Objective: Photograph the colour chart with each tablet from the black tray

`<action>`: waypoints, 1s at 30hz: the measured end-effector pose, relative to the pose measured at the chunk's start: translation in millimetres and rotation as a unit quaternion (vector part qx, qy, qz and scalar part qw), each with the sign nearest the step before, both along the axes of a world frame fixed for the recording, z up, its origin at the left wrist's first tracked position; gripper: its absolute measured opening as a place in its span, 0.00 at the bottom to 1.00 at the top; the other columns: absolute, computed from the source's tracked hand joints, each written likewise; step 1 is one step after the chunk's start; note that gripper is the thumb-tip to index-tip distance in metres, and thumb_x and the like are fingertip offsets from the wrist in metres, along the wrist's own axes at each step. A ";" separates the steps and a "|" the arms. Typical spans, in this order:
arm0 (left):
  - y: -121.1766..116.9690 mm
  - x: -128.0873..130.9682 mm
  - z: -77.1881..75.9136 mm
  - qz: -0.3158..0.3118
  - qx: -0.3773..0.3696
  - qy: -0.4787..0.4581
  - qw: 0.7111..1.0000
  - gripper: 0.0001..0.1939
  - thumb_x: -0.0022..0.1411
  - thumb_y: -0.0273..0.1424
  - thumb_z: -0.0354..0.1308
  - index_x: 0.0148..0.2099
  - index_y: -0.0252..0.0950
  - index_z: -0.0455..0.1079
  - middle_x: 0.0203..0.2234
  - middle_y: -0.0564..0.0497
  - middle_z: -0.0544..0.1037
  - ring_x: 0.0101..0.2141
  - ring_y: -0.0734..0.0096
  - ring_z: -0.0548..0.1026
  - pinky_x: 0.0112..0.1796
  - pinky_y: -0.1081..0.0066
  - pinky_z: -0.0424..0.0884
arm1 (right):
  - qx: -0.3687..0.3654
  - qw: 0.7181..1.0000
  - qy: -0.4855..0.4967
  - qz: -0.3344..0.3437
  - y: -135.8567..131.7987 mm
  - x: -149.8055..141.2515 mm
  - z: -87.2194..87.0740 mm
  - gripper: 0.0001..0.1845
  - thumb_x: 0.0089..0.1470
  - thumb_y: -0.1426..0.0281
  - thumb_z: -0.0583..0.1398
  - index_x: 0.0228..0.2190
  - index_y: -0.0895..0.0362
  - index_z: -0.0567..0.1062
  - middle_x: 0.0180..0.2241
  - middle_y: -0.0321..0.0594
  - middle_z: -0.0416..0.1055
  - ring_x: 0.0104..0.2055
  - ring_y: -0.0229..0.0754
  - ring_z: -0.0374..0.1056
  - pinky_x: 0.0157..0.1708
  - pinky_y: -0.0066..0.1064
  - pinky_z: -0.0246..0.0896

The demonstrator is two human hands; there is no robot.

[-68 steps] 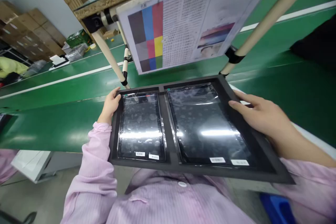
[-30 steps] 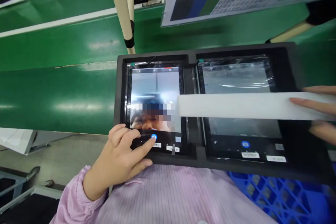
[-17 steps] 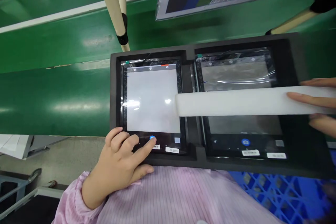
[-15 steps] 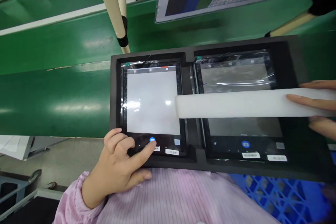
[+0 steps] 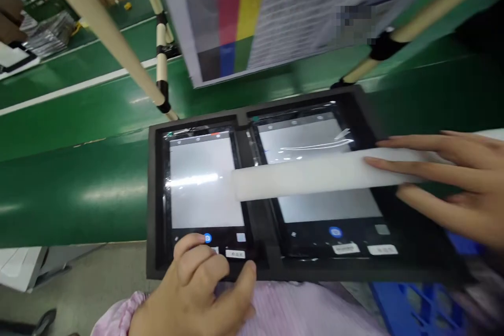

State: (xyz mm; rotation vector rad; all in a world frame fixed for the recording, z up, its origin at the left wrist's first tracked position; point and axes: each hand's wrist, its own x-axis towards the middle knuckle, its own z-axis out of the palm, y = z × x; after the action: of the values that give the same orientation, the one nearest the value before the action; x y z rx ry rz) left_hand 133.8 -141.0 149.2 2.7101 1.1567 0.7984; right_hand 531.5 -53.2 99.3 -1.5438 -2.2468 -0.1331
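Two tablets lie side by side in a black foam tray, the left tablet (image 5: pixel 205 178) and the right tablet (image 5: pixel 323 210), both with lit pale screens and clear film. My left hand (image 5: pixel 212 289) is at the tray's (image 5: pixel 252 268) near edge, over the lower part of the left tablet; its fingers are bent and apart, holding nothing. My right hand (image 5: pixel 457 178) grips the right end of a white foam strip (image 5: pixel 307 176) between its fingers. This strip spans the right tablet, and its left end reaches the edge of the left screen.
A green work surface (image 5: pixel 71 194) runs beneath and behind the tray. Cream pipes (image 5: pixel 118 47) with black joints rise at the back. A printed colour chart (image 5: pixel 236 21) hangs behind the tablets. A blue plastic crate (image 5: pixel 417 304) sits at the lower right.
My left hand has drawn its extended finger back from the blue button on the left screen. My right hand reaches farther into view, still with the strip. The view has shifted, showing more of the chart.
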 end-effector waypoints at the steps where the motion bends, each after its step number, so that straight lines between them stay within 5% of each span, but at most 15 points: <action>1: 2.5 13.5 0.0 -0.008 0.003 0.013 1.000 0.10 0.67 0.26 0.56 0.47 0.37 0.77 0.38 0.49 0.62 0.41 0.66 0.63 0.58 0.60 0.59 | 0.015 0.999 0.022 0.022 0.0 -0.4 -0.6 0.21 0.66 0.55 0.51 0.36 0.47 0.82 0.49 0.43 0.74 0.47 0.48 0.72 0.52 0.49 0.60; 10: 21.2 94.4 -3.6 -0.054 -0.030 0.117 0.991 0.17 0.70 0.36 0.54 0.58 0.43 0.73 0.42 0.45 0.67 0.47 0.56 0.63 0.57 0.53 0.59 | 0.063 0.995 0.049 0.064 0.8 -6.5 11.1 0.14 0.59 0.74 0.57 0.39 0.50 0.82 0.49 0.41 0.74 0.49 0.46 0.71 0.58 0.52 0.56; 17: 26.6 119.2 -6.4 -0.065 -0.050 0.162 0.983 0.19 0.72 0.39 0.49 0.59 0.42 0.73 0.42 0.45 0.64 0.45 0.56 0.61 0.53 0.53 0.59 | -0.035 0.996 0.086 0.004 -3.3 -7.1 11.4 0.17 0.54 0.76 0.59 0.41 0.46 0.82 0.52 0.36 0.72 0.53 0.48 0.69 0.63 0.53 0.51; 22: 27.6 107.9 3.9 -0.084 -0.053 0.123 0.987 0.17 0.71 0.35 0.51 0.57 0.39 0.73 0.42 0.45 0.61 0.45 0.58 0.61 0.56 0.55 0.56 | -0.004 0.995 0.101 0.019 -4.7 -7.7 7.8 0.17 0.54 0.76 0.58 0.41 0.47 0.82 0.51 0.37 0.73 0.53 0.48 0.70 0.62 0.53 0.53; 26: 20.8 75.2 11.7 -0.087 -0.042 0.104 0.990 0.16 0.70 0.29 0.51 0.54 0.35 0.74 0.40 0.46 0.58 0.43 0.61 0.62 0.59 0.54 0.55 | 0.059 0.992 0.099 0.041 -1.5 -5.2 2.7 0.16 0.55 0.76 0.58 0.39 0.50 0.82 0.49 0.40 0.74 0.50 0.47 0.71 0.58 0.53 0.57; 30: 5.2 38.1 6.4 -0.028 -0.042 0.115 0.992 0.16 0.69 0.29 0.52 0.54 0.38 0.75 0.39 0.47 0.59 0.43 0.61 0.63 0.58 0.54 0.58 | 0.031 0.992 0.099 0.069 -3.0 6.1 1.0 0.15 0.60 0.72 0.57 0.42 0.49 0.82 0.51 0.41 0.73 0.52 0.47 0.70 0.60 0.52 0.56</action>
State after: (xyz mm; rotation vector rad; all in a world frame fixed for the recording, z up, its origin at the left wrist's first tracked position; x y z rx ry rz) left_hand 171.8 -135.9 155.6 2.8063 1.1217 0.4280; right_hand 537.7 -56.2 100.4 -1.3043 -2.1616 -0.0100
